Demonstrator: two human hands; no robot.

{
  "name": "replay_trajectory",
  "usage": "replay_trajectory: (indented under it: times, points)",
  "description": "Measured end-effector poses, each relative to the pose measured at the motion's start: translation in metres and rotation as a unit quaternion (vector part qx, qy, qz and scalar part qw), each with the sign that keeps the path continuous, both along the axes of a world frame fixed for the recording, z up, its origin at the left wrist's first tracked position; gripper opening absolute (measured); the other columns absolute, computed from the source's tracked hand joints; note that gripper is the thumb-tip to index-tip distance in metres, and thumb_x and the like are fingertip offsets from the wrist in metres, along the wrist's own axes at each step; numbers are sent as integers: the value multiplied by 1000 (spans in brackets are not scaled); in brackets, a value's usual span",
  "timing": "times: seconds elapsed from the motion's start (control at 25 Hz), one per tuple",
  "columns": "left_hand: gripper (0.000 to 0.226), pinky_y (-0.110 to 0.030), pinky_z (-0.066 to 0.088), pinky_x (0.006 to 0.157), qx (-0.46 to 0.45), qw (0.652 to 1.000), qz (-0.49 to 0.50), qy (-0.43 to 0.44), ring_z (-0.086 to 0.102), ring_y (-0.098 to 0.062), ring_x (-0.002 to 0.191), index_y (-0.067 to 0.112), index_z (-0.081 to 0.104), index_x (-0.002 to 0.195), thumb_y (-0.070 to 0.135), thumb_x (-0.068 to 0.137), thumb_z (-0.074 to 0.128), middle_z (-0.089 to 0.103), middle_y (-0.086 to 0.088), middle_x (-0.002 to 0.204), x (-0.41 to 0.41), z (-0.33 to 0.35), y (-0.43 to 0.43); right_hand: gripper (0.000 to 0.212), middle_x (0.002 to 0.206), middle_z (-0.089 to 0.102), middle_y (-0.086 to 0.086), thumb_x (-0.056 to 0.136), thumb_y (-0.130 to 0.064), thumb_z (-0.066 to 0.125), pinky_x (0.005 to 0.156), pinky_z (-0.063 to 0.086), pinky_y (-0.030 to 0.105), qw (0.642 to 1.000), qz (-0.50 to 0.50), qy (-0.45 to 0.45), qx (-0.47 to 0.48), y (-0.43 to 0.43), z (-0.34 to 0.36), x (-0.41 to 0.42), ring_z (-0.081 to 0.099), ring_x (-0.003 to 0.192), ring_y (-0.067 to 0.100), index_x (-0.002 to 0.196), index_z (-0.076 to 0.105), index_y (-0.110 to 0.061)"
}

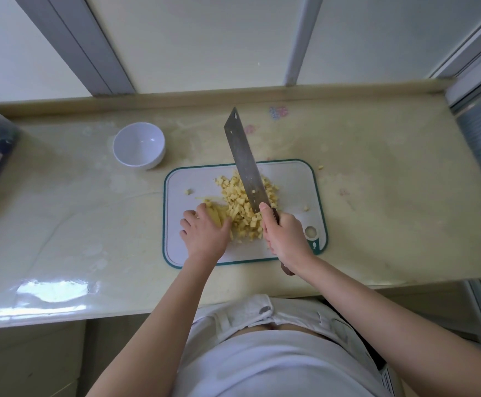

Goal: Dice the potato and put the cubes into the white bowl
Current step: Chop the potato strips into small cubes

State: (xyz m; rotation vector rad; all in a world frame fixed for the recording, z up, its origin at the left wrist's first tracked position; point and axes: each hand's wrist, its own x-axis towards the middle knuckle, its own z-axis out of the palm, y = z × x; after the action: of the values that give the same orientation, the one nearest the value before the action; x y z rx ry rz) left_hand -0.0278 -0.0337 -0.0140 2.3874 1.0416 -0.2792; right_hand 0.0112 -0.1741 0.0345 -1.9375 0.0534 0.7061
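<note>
Closest to my camera is a white shirt [276, 362]; past it both forearms reach onto the pale yellow counter [376, 181]. On my feed the right hand [286, 236] is wrapped round the brown handle of a broad steel cleaver [243, 156], its blade pointing away over a heap of small yellow potato cubes [242, 202] on the white teal-rimmed cutting board [291, 181]. The left hand [203, 234], fingers curled, presses the uncut yellow potato piece [219, 214] beside the heap. The round white bowl [138, 146] stands apart, beyond the board's left corner.
</note>
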Motion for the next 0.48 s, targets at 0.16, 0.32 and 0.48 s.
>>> replay_trajectory:
  times: [0.16,0.32,0.48]
  points:
    - [72,-40,33,95,3,999,-42,20,31,-32,117,6,23,136,40,85,60,32,-16,128,2,-5,-5,48,53,37,1,96,-48,44,51,29,32,1000,15,-4,-1,1,-2,-2,35,47,17,62,41,-14]
    - [57,-36,35,89,24,997,-72,28,35,-33,112,4,29,129,22,84,58,34,-16,123,6,-8,-2,49,48,37,-4,97,-47,44,47,29,29,1000,12,-5,-2,-2,-3,-3,34,42,13,59,39,-16]
    - [42,-33,31,79,88,990,-109,21,39,-31,105,7,34,126,12,87,50,40,-14,119,8,-11,5,48,49,36,-4,96,-47,44,48,28,29,1000,9,0,-1,-1,-4,-4,33,43,12,60,38,-17]
